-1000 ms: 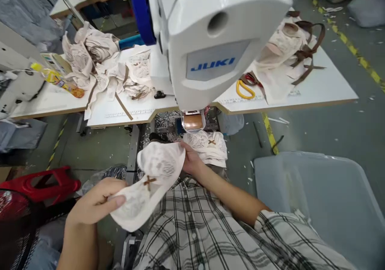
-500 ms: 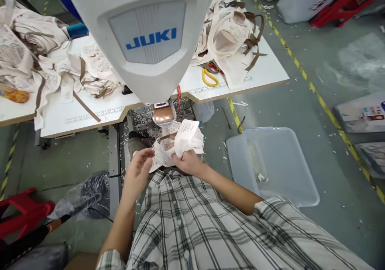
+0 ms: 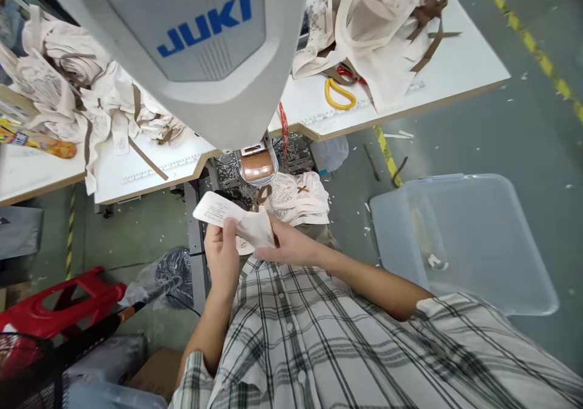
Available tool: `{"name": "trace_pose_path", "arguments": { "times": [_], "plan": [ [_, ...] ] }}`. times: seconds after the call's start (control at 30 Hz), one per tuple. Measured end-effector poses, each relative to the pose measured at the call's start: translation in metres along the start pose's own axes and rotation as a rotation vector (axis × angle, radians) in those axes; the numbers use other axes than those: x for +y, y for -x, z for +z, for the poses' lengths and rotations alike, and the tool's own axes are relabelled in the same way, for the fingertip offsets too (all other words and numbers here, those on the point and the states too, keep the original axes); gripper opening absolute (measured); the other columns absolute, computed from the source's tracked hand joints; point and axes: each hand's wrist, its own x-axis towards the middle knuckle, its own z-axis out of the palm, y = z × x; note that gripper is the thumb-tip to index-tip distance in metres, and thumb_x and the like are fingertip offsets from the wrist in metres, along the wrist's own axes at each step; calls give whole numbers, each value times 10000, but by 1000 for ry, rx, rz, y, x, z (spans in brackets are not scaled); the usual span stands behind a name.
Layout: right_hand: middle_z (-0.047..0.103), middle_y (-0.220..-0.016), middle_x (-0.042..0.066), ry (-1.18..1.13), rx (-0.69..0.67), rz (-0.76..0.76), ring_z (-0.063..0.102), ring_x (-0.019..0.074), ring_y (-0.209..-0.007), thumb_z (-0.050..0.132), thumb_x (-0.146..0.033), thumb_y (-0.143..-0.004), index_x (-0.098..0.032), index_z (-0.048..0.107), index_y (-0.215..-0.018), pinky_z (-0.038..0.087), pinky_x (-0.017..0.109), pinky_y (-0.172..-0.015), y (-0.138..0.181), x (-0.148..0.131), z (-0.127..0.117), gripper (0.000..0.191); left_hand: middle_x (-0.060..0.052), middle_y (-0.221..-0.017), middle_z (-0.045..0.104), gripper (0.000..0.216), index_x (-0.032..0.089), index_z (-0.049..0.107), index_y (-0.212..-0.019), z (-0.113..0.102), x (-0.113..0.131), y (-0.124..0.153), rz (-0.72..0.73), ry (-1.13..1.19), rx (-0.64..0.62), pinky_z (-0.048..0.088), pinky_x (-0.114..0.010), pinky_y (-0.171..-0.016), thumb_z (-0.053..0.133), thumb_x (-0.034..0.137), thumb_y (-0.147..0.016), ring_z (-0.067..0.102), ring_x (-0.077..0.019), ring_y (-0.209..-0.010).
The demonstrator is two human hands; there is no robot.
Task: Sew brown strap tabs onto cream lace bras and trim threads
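Observation:
A cream lace bra [image 3: 303, 199] with a small brown bow lies across my lap below the sewing machine head. My left hand [image 3: 221, 257] pinches its wing, thumb on top, beside a white printed label [image 3: 214, 209] that sticks out to the left. My right hand [image 3: 291, 243] is closed on the same wing further right, with the fabric stretched between both hands. Some of the right fingers are hidden behind the cloth. A brown strap [image 3: 263, 195] loops up just beyond the hands.
The white JUKI machine head [image 3: 200, 51] overhangs the lap. Bras are heaped on the worktable [image 3: 473, 63] at right and left. Yellow-handled scissors [image 3: 339, 95] lie near its edge. A clear plastic lid [image 3: 473, 239] rests on the floor at right, a red stool [image 3: 86, 300] at left.
My left hand, open before, now grips the wing. The label has swung from the right hand's side over to the left. The bra cups now lie on my lap, and the view has shifted.

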Motion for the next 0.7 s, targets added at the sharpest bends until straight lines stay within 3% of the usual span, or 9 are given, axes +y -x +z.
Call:
{"name": "trace_pose_path", "arguments": {
  "times": [0.07, 0.13, 0.23, 0.37, 0.53, 0.7],
  "plan": [
    [620, -1170, 58, -407, -7, 15, 588, 150, -868, 715, -523, -820, -239, 463, -1352, 467, 249, -669, -5, -1, 1, 653, -62, -1091, 755, 294, 200, 694, -1175, -1, 1, -6, -192, 302, 2, 553, -282, -907, 590, 382, -969, 708, -191, -1024],
    [565, -932, -16, -681, 24, 71, 444, 68, -613, 698, -576, -838, -249, 519, -1252, 311, 200, -501, -10, -2, 3, 556, -84, -1121, 766, 304, 161, 695, -1181, -2, 3, -12, -390, 506, -17, 542, -313, -996, 529, 330, -991, 711, -198, -1089],
    [403, -730, -81, -844, 58, 98, 238, 31, -491, 761, -525, -812, -229, 580, -1109, 135, 214, -452, -14, -7, 4, 456, -122, -1145, 770, 362, 107, 710, -1161, -3, 7, -17, -599, 604, -29, 511, -374, -1085, 446, 308, -1017, 703, -233, -1158],
    [373, -658, -93, -889, 74, 60, 224, 31, -482, 781, -462, -808, -195, 603, -970, 116, 226, -452, -12, -14, 2, 361, -114, -1170, 767, 348, 120, 719, -1135, -2, 8, -17, -646, 556, -28, 519, -386, -1089, 454, 306, -1008, 692, -243, -1189],
    [390, -645, -97, -891, 160, 76, 241, 28, -483, 822, -462, -755, -183, 589, -912, 117, 219, -446, -14, -14, 2, 395, -104, -1330, 699, 389, 178, 679, -1213, 0, 0, -13, -548, 361, -118, 529, -384, -1082, 455, 421, -1008, 634, -241, -1284],
    [491, -671, -89, -902, 207, 92, 438, 46, -539, 833, -466, -741, -205, 566, -921, 297, 183, -484, -19, -3, -1, 415, -119, -1324, 693, 492, 217, 530, -1407, -1, 4, 14, 8, 60, -12, 533, -434, -1065, 380, 507, -1039, 663, -256, -1236]
  ]
}}
